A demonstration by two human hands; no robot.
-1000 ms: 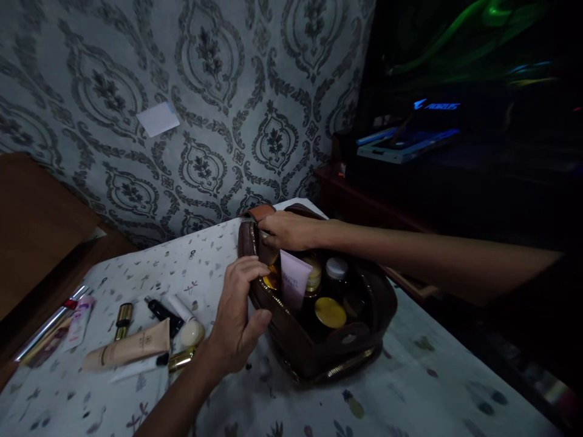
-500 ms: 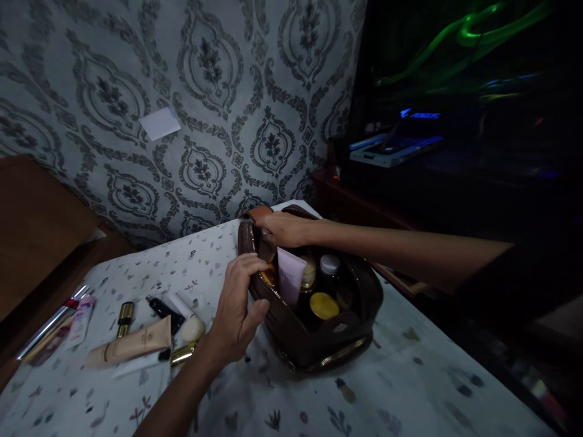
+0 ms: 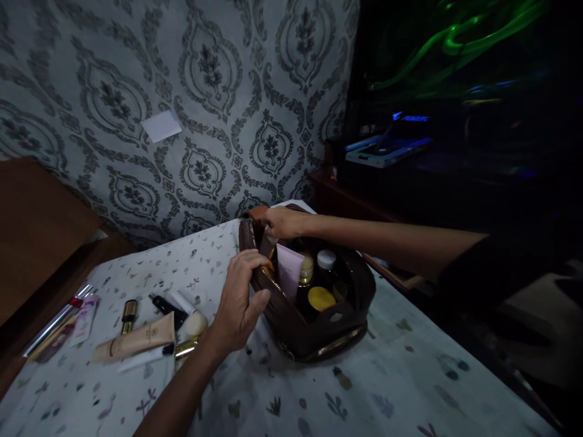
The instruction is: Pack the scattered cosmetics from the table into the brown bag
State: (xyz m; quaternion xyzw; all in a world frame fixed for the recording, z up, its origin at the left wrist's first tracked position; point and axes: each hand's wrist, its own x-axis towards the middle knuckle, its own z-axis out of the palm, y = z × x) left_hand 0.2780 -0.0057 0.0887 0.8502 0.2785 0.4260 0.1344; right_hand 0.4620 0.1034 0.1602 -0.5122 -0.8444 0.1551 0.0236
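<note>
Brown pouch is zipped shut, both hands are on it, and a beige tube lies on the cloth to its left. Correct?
Not quite. The brown pouch is open, not zipped shut: the head view shows a lilac tube and a gold-lidded jar inside it. The left hand and right hand are on it, and the beige tube does lie on the cloth to its left.

The single head camera looks forward and down, from close above the tabletop [image 3: 401,388], at the brown bag [image 3: 314,332]; the patterned wall [image 3: 204,91] stands behind the bag.
</note>
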